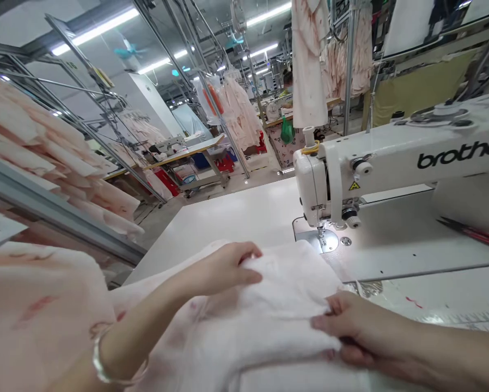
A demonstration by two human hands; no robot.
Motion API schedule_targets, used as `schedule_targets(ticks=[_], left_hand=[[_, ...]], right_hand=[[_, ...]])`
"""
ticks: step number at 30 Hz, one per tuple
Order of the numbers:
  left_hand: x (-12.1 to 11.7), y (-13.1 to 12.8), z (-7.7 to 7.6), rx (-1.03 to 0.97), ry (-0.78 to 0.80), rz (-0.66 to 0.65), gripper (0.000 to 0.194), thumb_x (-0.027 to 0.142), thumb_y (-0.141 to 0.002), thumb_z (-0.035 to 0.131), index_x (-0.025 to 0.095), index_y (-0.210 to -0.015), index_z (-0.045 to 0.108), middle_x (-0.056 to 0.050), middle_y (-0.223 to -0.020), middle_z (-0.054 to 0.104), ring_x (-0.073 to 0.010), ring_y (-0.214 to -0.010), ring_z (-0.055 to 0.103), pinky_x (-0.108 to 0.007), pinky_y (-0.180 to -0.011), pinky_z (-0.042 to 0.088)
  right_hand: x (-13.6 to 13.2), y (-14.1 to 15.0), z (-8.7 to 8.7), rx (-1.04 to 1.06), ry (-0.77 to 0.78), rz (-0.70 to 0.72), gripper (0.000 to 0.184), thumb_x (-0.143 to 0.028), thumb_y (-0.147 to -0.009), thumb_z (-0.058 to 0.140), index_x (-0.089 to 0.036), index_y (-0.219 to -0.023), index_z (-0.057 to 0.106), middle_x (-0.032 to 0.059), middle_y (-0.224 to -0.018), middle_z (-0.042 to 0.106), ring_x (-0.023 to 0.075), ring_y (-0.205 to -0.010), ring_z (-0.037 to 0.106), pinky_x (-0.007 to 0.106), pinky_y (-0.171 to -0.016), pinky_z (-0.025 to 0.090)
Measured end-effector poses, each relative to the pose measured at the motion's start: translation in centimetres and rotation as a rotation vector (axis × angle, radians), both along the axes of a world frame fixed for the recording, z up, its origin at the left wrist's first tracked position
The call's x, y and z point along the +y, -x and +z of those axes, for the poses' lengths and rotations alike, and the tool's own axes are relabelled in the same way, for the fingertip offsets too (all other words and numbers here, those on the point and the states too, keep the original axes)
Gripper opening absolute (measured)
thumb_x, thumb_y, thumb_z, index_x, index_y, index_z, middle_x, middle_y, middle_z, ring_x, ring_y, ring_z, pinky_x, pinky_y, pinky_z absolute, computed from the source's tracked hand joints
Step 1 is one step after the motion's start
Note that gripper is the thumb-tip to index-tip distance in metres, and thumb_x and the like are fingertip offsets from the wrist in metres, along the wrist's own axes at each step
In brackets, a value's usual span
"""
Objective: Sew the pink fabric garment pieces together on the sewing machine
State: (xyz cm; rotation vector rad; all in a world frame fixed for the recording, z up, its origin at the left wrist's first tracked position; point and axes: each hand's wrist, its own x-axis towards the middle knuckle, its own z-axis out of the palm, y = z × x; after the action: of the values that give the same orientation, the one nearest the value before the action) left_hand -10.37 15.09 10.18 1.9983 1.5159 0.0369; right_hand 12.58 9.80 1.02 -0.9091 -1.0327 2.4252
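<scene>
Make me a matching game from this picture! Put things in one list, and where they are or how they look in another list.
Things:
1. Sewing machine
2. Plastic bag
3. Silver bangle
4. Pale pink fabric

Matches:
A. Around the left wrist
B. Under the left hand and right hand
C. Green
D. Says "brother" in black letters

Right pairs: 1-D, 2-C, 3-A, 4-B
</scene>
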Motion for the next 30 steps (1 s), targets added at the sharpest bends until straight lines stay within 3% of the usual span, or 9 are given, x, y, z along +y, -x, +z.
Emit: schedule_targets(ticks=[4,6,8,12,14,18,20,23,30], left_hand=[[0.5,-0.8,3.9,-0.282,0.114,0.171,0.022,0.038,-0.066,0.061,0.019,-0.073,0.053,0.006,-0.06,0.051,-0.0103,-0.05,0.048,-0.02,-0.047,0.035],[1.2,-2.6,3.8,-0.382,-0.011,0.231,0.025,0.038,-0.068,0.058,0.02,-0.085,0.052,0.006,-0.067,0.055,-0.011,-0.053,0.051,-0.021,-0.05,0.039],[2.4,-4.6,1.4,-0.195,-0.218,0.19,0.021,0.035,-0.071,0.053,0.018,-0.083,0.054,0.002,-0.074,0.057,-0.0152,-0.067,0.056,-0.024,-0.058,0.041],[4.1,-6.7,-6.1,-0.062,-0.226,0.184,0.013,0.029,-0.07,0.052,0.017,-0.066,0.055,-0.002,-0.069,0.059,-0.0207,-0.07,0.055,-0.03,-0.063,0.04],[3.7,-6.7,-8.4,-0.039,-0.238,0.199,0.016,0.031,-0.075,0.046,0.019,-0.068,0.055,-0.003,-0.073,0.061,-0.0214,-0.073,0.055,-0.032,-0.067,0.038],[1.7,-6.4,-9.0,-0.042,-0.232,0.219,0.016,0.03,-0.079,0.043,0.021,-0.072,0.055,0.0,-0.08,0.062,-0.0189,-0.075,0.054,-0.03,-0.07,0.036],[0.8,-6.4,-8.8,-0.046,-0.22,0.225,0.015,0.03,-0.079,0.043,0.022,-0.072,0.053,0.002,-0.077,0.061,-0.0173,-0.072,0.054,-0.028,-0.067,0.035],[0.2,-6.3,-9.1,-0.045,-0.21,0.244,0.016,0.032,-0.081,0.041,0.022,-0.071,0.05,0.004,-0.071,0.058,-0.0151,-0.067,0.052,-0.026,-0.063,0.033],[0.3,-5.4,-9.9,-0.101,-0.092,0.293,0.022,0.037,-0.08,0.04,0.02,-0.067,0.046,0.005,-0.064,0.051,-0.0138,-0.061,0.047,-0.024,-0.059,0.033]], right_hand=[[1.5,-3.5,2.9,0.127,0.005,0.031,0.025,-0.032,-0.073,0.059,-0.012,-0.061,0.052,-0.0048,-0.045,0.046,-0.0019,-0.027,0.016,0.016,-0.03,0.004],[2.4,-4.4,3.1,0.081,-0.058,0.004,0.028,-0.035,-0.074,0.059,-0.011,-0.059,0.053,-0.0049,-0.042,0.045,-0.0013,-0.026,0.017,0.017,-0.029,0.004],[3.1,-4.5,1.9,-0.078,-0.14,0.012,0.033,-0.037,-0.075,0.056,-0.012,-0.055,0.053,-0.0057,-0.035,0.04,0.0007,-0.024,0.019,0.017,-0.028,0.006],[3.1,-4.4,-1.2,-0.397,-0.259,0.024,0.031,-0.03,-0.079,0.045,-0.014,-0.053,0.052,-0.0074,-0.026,0.03,0.004,-0.023,0.019,0.018,-0.027,0.01],[2.8,-5.0,-1.5,-0.43,-0.366,0.103,0.019,-0.019,-0.077,0.042,-0.014,-0.064,0.055,-0.007,-0.032,0.036,0.0052,-0.027,0.026,0.016,-0.029,0.017],[2.9,-6.3,-1.0,-0.628,-1.023,0.156,0.025,-0.009,-0.073,0.038,-0.017,-0.085,0.058,0.0025,-0.072,0.059,0.0141,-0.063,0.055,0.023,-0.055,0.043],[3.5,-6.3,-1.6,-0.773,-1.452,0.048,0.033,-0.009,-0.07,0.039,-0.014,-0.098,0.055,0.0112,-0.099,0.059,0.022,-0.081,0.056,0.033,-0.066,0.046],[4.2,-5.7,-2.6,-0.686,-1.977,0.102,0.044,-0.009,-0.072,0.039,-0.008,-0.115,0.049,0.0165,-0.115,0.054,0.0283,-0.095,0.053,0.042,-0.077,0.044],[4.4,-4.7,0.5,-0.51,-2.321,0.299,0.043,-0.001,-0.08,0.024,-0.007,-0.099,0.062,0.0116,-0.098,0.065,0.024,-0.093,0.058,0.036,-0.082,0.046]])
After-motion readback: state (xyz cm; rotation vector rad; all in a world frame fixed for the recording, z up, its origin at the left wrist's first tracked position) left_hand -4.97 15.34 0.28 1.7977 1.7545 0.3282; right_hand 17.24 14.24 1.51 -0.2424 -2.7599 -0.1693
